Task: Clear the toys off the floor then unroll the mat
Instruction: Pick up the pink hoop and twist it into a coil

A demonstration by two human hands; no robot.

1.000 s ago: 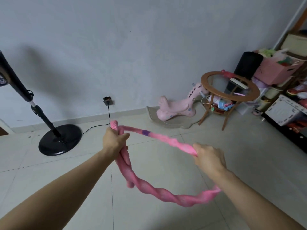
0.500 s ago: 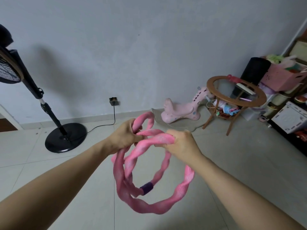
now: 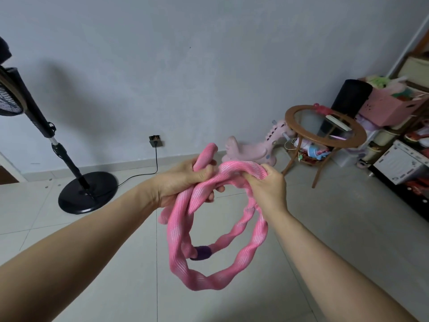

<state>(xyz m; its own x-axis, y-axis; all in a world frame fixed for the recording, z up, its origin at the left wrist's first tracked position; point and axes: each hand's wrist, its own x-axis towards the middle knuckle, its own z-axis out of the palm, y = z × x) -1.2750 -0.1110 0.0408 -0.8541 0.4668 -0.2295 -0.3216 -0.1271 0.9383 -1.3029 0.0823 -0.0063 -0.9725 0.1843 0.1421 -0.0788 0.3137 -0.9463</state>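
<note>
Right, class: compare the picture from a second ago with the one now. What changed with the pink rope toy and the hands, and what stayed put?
The hands came together: the right hand swung its stretch of the pink rope toy across to the left hand, folding it from one long loop into hanging coils. Both hands still grip it. The fan, rocking toy and round table stayed put.

**Soft, dim indoor light with wide-angle bend**

Light is even and muted. The standing fan (image 3: 34, 126) throws a broad blurred shadow on the wall (image 3: 209, 66) toward 2 o'clock. Edges bow outward at 3 and 9 o'clock. Focus is slightly soft throughout.
</note>
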